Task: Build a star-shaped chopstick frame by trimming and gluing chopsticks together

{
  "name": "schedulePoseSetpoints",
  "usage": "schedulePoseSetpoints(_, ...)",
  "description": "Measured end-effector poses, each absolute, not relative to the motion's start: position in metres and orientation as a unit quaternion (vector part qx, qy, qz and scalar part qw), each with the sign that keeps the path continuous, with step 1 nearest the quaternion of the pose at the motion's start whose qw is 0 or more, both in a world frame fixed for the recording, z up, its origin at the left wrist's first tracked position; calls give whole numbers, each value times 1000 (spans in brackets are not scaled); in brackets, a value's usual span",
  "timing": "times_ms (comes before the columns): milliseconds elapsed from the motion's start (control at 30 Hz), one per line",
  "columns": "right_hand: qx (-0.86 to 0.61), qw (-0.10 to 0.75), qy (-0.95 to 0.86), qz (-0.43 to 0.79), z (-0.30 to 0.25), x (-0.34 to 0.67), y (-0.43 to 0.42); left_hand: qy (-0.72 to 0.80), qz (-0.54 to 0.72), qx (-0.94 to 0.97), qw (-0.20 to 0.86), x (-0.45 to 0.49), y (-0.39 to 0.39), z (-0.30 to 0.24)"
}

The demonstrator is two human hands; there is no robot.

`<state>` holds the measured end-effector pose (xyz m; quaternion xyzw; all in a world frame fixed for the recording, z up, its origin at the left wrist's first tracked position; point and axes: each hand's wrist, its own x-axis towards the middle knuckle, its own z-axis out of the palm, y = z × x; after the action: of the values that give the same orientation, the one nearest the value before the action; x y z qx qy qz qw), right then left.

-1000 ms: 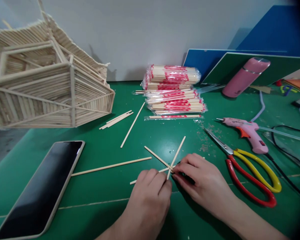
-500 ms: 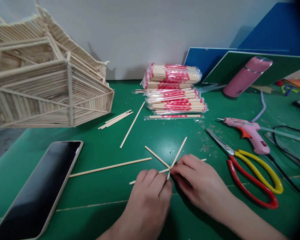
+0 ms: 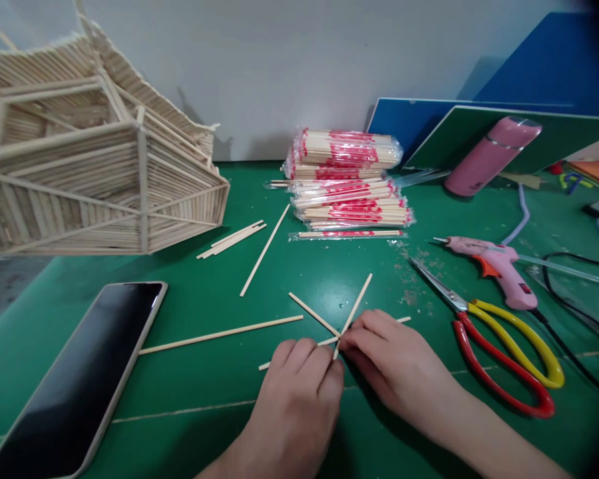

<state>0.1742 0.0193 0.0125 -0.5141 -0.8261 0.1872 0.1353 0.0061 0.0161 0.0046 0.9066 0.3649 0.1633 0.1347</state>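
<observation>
Thin wooden sticks [image 3: 357, 303] cross one another in a star shape on the green tabletop, low in the middle of the head view. My left hand [image 3: 299, 392] is closed over the lower left part of the crossed sticks, its fingers curled down onto them. From the right, my right hand [image 3: 392, 359] pinches at the crossing point, with thumb and fingertips close together. Stick ends show beyond both hands; the gripped parts are hidden under the fingers. A longer stick [image 3: 224, 334] lies to the left, reaching the phone's edge.
A stick-built model [image 3: 144, 179] stands at the upper left, above a phone [image 3: 80, 372]. Packs of wrapped chopsticks [image 3: 349, 183] lie at the back. To the right are scissors [image 3: 509, 382], a pink glue gun [image 3: 499, 263] with a cord, and a pink bottle [image 3: 494, 156].
Both hands and the crossed sticks hold almost the same position. Only a slight shift of the camera view shows.
</observation>
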Motion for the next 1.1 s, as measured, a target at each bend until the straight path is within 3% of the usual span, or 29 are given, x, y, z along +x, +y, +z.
schedulePoseSetpoints(367,-563,199,-776,204,5,176,16,363,177,906,128,7,18,2)
schedulePoseSetpoints(633,-568,194,-779,179,3,178,11,352,225,903,103,8,18,-6)
schedulePoseSetpoints(1100,-528,176,-794,243,9,175,13,361,181,908,111,6,17,-1)
